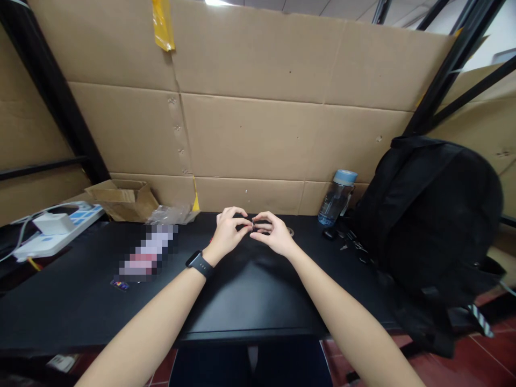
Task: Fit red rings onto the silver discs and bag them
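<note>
Both of my hands meet over the far middle of the black table. My left hand, with a black watch on its wrist, pinches its fingertips together. My right hand does the same, fingers curled. Between the two sets of fingertips is a tiny thin metal piece, too small to name. Both hands hold it just above the tabletop.
A black backpack fills the right side of the table. A blue-capped water bottle stands by the cardboard wall. At the left lie an open cardboard box, crumpled plastic and a white power strip.
</note>
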Demonstrator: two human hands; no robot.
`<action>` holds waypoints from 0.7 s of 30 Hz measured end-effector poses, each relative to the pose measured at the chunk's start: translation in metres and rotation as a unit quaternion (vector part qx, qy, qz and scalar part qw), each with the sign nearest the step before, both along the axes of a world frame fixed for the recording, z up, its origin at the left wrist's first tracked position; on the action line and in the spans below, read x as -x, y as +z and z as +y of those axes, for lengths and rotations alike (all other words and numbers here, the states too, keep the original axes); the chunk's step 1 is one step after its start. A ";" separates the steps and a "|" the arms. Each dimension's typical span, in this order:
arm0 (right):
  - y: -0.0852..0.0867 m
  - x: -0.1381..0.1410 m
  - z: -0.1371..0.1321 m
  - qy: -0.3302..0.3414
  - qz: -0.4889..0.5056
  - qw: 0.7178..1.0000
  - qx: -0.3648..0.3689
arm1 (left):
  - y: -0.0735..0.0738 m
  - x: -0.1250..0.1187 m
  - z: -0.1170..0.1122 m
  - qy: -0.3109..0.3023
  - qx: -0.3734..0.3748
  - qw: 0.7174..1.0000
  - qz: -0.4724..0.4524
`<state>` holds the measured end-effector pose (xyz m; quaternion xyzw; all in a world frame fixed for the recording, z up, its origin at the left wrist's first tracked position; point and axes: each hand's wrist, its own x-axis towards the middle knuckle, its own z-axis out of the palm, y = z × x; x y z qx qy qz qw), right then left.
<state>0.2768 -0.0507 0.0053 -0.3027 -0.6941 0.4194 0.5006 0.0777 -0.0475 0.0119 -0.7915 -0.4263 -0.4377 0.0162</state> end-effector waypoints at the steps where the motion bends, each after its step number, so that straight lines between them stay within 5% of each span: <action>1: 0.000 0.001 -0.001 -0.002 0.004 1.000 0.004 | 0.000 -0.001 -0.001 0.001 -0.003 1.000 0.004; 9: -0.002 0.001 0.006 -0.028 -0.012 0.999 0.021 | 0.005 -0.005 -0.008 0.036 -0.045 0.998 0.039; 21: -0.003 -0.003 0.011 -0.116 -0.158 0.976 -0.094 | -0.001 -0.006 -0.004 0.022 -0.020 0.999 0.045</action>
